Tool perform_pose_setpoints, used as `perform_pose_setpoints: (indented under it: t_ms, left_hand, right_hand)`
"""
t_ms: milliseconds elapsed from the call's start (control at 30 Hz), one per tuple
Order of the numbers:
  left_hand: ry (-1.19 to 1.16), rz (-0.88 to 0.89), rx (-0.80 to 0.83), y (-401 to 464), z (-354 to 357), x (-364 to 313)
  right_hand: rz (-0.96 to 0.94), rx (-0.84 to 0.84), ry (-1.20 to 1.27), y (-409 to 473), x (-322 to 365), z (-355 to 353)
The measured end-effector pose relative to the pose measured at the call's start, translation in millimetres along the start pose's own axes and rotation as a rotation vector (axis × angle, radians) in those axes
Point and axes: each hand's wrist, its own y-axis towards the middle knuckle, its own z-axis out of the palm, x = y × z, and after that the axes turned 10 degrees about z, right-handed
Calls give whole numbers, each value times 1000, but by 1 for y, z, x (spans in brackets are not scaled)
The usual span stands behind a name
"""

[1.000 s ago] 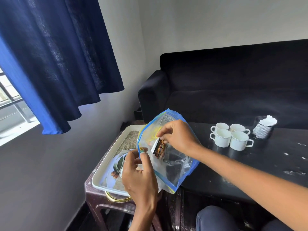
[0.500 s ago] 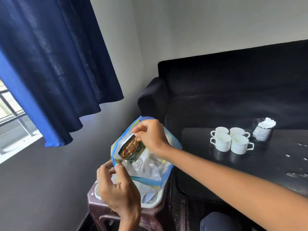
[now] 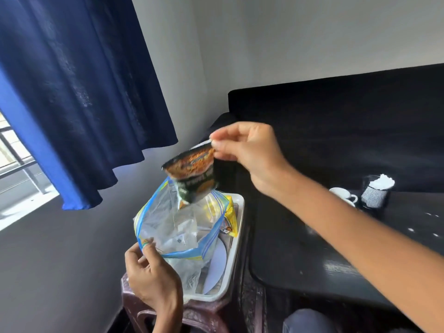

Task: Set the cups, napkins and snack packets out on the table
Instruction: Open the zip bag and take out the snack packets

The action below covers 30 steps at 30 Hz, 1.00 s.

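Right hand (image 3: pixel 249 152) is raised, arm outstretched, fingertips pinched; left hand (image 3: pixel 151 277) is low, thumb and fingers pinching.

Tray (image 3: pixel 236 260) sits on a stool (image 3: pixel 192 316), left of the surface (image 3: pixel 300 248). Zip bag (image 3: pixel 177 227) stands over the tray; snack packet (image 3: pixel 195 175) above the bag's mouth. Cup (image 3: pixel 342 194) and napkin holder (image 3: pixel 374 194) at the surface's far edge; sofa (image 3: pixel 348 121) behind.
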Motion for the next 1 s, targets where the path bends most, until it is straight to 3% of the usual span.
perform_pose_setpoints:
  t_ms: [100,233,400,700,1000]
  left_hand:
    - [26,-40,-38,8,-3,5]
    - [15,-60,-85,20,-10,9]
    - [-62,-23,-117,31,-14,12]
    - [-238,84,-128,29,-14,-3]
    - [-201,95,-119,29,-14,-4]
  right_hand:
    - [-40,-40,93,4,18,-19]
    - [-51,-143,-29,14,8,-43]
    - [151,-236,-277,26,-60,-48]
    - [459,-210,-504,35,-156,9]
    - [446,-187,-666,58,-181,45]
